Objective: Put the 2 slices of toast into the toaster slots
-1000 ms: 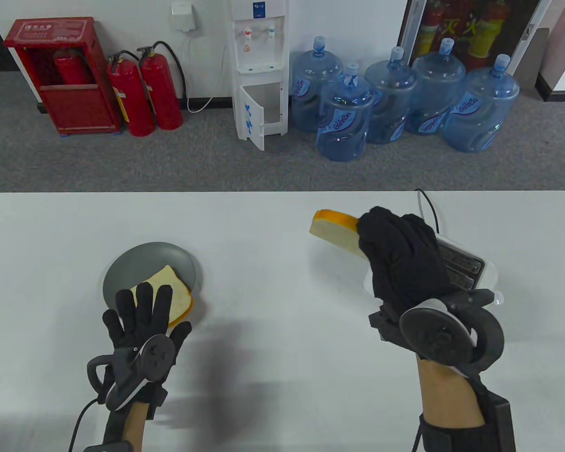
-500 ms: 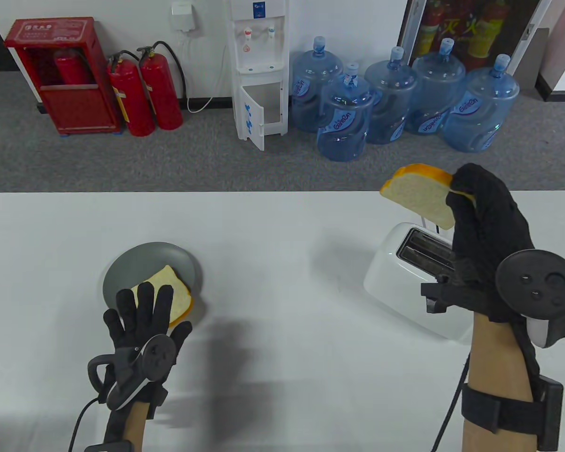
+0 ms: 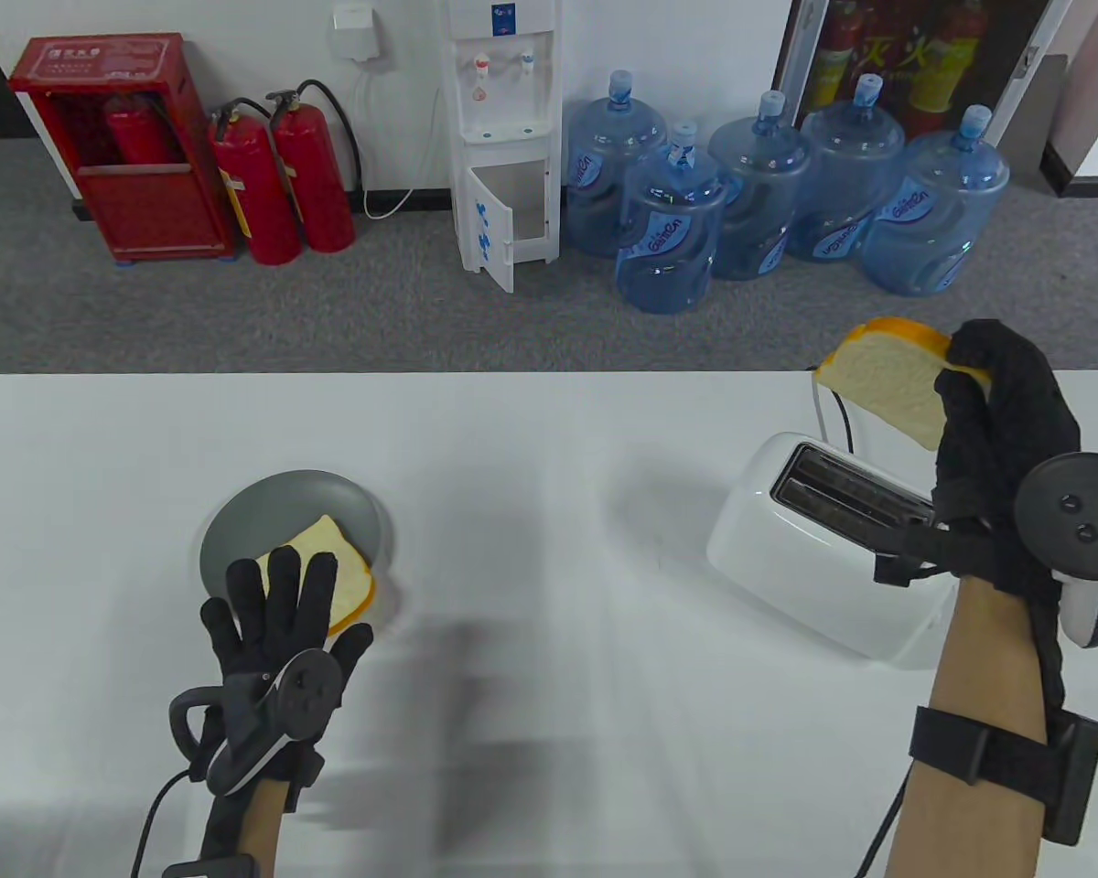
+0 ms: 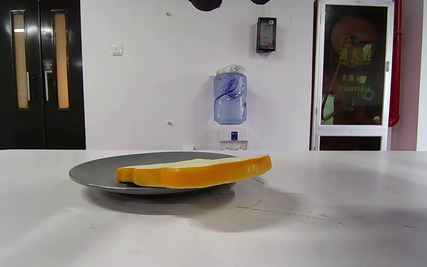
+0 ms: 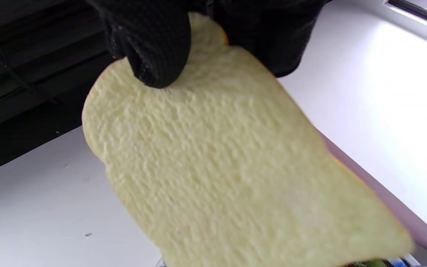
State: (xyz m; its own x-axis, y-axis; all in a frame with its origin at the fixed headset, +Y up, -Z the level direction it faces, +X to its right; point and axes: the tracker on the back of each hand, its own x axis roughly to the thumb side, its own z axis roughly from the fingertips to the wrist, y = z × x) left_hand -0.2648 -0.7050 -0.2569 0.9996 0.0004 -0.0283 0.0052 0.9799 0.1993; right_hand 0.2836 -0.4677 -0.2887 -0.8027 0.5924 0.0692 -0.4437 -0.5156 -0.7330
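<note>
So the right hand has swung its pinched toast slice over past the toaster, slots still empty, while the left hand's spread fingers stay over the plate's slice.

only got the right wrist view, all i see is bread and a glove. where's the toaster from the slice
Observer: In the table view the toaster sits on the table below the held slice, nearer the person; the right hand holds that slice in the air beyond it.
Operator: slots free?
Observer: Both slots look dark and empty; no bread in either.
Operator: and the other slice
Observer: It lies flat on the grey plate, one crust edge overhanging the rim, as the left wrist view shows.
Operator: left hand on it?
Observer: The left hand has its fingers spread at the second slice's near edge; touching or not, I cannot tell.
</note>
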